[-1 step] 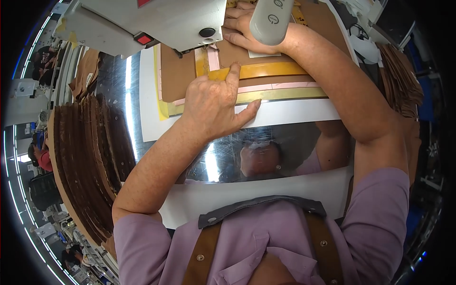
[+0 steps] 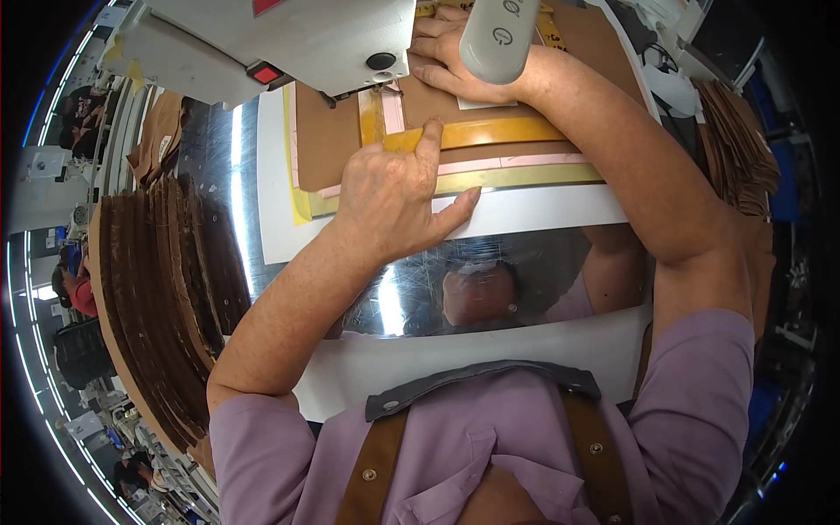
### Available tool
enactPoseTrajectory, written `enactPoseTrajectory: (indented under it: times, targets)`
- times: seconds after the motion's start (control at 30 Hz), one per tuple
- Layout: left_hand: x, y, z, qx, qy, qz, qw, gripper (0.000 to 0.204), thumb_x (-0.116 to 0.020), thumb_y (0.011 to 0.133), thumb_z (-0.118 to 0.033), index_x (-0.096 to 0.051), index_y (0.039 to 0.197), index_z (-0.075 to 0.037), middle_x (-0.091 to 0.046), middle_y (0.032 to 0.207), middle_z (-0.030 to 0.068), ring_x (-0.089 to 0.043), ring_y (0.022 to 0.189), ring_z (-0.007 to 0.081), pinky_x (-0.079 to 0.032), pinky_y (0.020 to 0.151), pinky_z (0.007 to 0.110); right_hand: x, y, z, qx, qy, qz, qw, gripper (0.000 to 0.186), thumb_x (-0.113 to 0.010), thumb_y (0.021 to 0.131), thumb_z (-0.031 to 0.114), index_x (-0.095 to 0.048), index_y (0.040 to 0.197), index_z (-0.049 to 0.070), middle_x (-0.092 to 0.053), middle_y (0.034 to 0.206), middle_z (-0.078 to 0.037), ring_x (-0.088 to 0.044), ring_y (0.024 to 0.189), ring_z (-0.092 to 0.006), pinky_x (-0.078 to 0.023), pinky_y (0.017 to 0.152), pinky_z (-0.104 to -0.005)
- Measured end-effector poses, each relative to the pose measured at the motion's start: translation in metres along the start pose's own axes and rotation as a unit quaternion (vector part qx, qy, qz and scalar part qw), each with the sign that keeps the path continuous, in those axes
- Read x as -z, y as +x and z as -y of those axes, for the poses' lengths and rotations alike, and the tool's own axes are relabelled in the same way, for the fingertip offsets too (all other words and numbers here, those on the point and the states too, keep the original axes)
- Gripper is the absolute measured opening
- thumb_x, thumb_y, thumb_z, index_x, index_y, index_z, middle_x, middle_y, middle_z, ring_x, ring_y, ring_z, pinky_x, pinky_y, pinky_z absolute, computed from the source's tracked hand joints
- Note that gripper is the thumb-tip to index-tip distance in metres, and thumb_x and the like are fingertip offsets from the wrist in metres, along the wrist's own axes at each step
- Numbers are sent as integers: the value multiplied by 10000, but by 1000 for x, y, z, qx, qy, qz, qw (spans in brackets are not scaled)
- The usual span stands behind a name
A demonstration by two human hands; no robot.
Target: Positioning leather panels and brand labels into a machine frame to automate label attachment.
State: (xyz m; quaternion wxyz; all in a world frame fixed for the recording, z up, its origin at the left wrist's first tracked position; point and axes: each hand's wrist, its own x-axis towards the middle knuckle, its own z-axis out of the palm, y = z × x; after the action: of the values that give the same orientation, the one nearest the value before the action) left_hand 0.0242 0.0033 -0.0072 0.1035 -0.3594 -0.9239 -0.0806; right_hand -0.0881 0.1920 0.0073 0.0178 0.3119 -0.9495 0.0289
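A flat brown panel (image 2: 332, 144) lies under the head of a white sewing machine (image 2: 315, 39), edged by pink and pale yellow strips. On it sits an amber-yellow frame strip (image 2: 512, 130), with another piece running up beside the needle area. My left hand (image 2: 385, 192) rests at the near edge, its index finger stretched onto the amber strip and its thumb spread to the right. Its other fingers are partly hidden. Farther off, my right hand (image 2: 453, 57) lies flat on the panel with fingers apart, partly covered by a grey rounded device (image 2: 497, 39). Neither hand grasps anything.
A white board (image 2: 551, 199) lies beneath the panel on a shiny metal table (image 2: 525, 262). Brown pieces stand stacked at my left (image 2: 157, 297), and another brown stack (image 2: 735, 140) is at the right. Other people sit at the far left.
The panel, amber strip and white board have slid very slightly toward me. Both hands stay in nearly the same pose.
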Motion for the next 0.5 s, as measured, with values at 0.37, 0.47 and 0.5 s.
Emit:
enactPoseTrajectory:
  times: [0.37, 0.47, 0.5]
  targets:
    - [13, -25, -23, 7, -15, 43, 999, 819, -682, 870, -542, -567, 1331, 125, -646, 676, 153, -601, 551, 279, -486, 598, 392, -14, -36, 4, 56, 29, -104, 993, 497, -601, 951, 321, -579, 1379, 69, -604, 1309, -169, -566, 1243, -320, -460, 1081, -467]
    - [7, -35, -24, -12, -30, 18, 999, 856, -699, 865, -526, -523, 1364, 147, -669, 755, 167, -623, 579, 285, -495, 609, 394, -7, -43, 11, 55, 39, -83, 994, 495, -576, 966, 335, -583, 1396, 92, -612, 1334, -118, -528, 1294, -280, -426, 1103, -462]
    - [8, -37, -26, -13, -30, 17, 999, 856, -699, 865, -526, -523, 1364, 147, -669, 755, 167, -623, 579, 285, -495, 609, 394, -5, -45, 13, 48, 46, -66, 996, 501, -544, 978, 347, -581, 1414, 104, -621, 1358, -67, -475, 1357, -233, -382, 1136, -450]
